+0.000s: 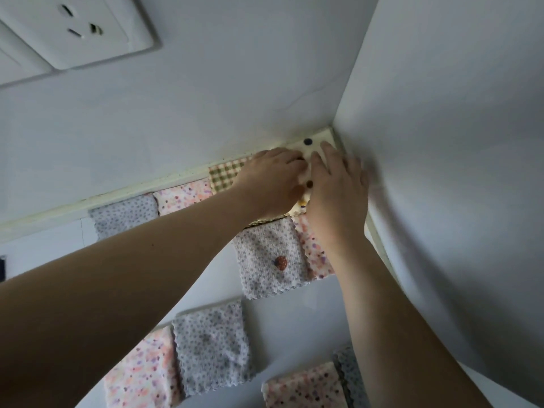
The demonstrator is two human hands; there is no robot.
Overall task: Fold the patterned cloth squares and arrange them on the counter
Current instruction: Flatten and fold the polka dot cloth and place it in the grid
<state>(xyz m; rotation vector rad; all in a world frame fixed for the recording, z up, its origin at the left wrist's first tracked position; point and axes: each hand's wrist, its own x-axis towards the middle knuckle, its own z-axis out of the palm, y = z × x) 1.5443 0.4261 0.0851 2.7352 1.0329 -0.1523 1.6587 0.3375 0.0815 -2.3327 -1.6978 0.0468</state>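
Observation:
A cream cloth square with dark dots (312, 145) lies in the far corner of the white counter (282, 307). My left hand (272, 179) and my right hand (337, 187) both rest on it, fingers fairly straight, pressing it flat. Beside it along the back wall lie a green checked square (225, 175), a pink floral square (184, 195) and a grey dotted square (125, 214). Nearer me sit a grey dotted square with a strawberry print (270, 260) and a pink one (313, 248). Several more folded squares (212, 346) lie closer still.
Two white walls meet at the corner (334, 125) just behind the hands. A white wall socket (79, 28) sits high on the back wall at the left. A cream strip (117, 195) runs along the counter's back edge.

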